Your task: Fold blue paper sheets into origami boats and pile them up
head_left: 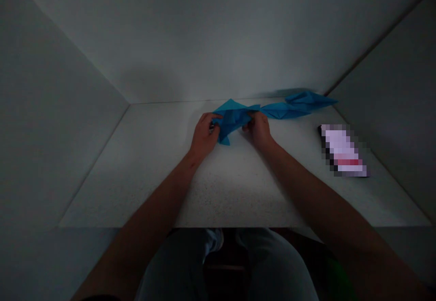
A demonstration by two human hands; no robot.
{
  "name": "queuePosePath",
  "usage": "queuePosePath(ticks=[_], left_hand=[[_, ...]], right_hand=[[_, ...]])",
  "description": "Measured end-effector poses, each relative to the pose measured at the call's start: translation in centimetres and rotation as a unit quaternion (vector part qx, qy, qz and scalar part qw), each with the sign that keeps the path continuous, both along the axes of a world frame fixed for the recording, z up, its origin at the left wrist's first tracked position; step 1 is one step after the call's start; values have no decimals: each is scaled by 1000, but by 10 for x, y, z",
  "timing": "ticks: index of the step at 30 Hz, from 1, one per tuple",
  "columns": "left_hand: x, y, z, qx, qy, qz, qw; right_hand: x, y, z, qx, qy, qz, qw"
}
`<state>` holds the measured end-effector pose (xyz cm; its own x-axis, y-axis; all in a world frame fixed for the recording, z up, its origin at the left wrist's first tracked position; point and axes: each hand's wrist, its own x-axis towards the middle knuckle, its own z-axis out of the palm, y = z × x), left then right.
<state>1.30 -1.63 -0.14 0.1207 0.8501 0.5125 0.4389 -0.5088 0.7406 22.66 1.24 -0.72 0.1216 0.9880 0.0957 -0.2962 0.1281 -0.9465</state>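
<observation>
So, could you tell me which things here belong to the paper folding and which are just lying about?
In hand: blue paper piece, gripped by left hand and right hand.
Lying about: further blue folded pieces to its right; phone on the table.

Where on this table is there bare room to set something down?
The left side of the table is bare, from the side wall to the left hand. So is the near strip between the forearms, and a patch between the right hand and the phone. The back is crowded: both hands grip blue paper, with more folded paper lying to its right.
</observation>
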Motion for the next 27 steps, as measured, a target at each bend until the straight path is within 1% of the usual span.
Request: queuePosePath(ticks=[4,7,9,11,13,15,20,23,27], left_hand=[[1,1,-3,5,-12,0,1000],[1,2,-5,26,-13,-16,999],[1,2,-7,39,-15,-23,999],[0,3,-9,48,-18,-18,999],[0,3,-9,50,-21,-7,998],[-1,2,-8,60,-16,-1,998],[-2,-1,2,126,16,4,992],[-1,-2,6,118,11,29,993],[0,-4,7,102,-15,58,993]], right_hand=[[0,3,-3,-17,30,16,999],[-1,5,-9,-6,-4,6,1000],[-1,6,-11,44,-54,-22,997],[-1,5,-13,109,-105,-49,987],[-1,3,-13,144,-147,-58,977],[-2,-1,-11,151,-181,-47,971],[-7,-14,-1,182,-256,17,949],[-7,-18,4,204,-283,42,936],[-7,-22,9,241,-300,75,920]])
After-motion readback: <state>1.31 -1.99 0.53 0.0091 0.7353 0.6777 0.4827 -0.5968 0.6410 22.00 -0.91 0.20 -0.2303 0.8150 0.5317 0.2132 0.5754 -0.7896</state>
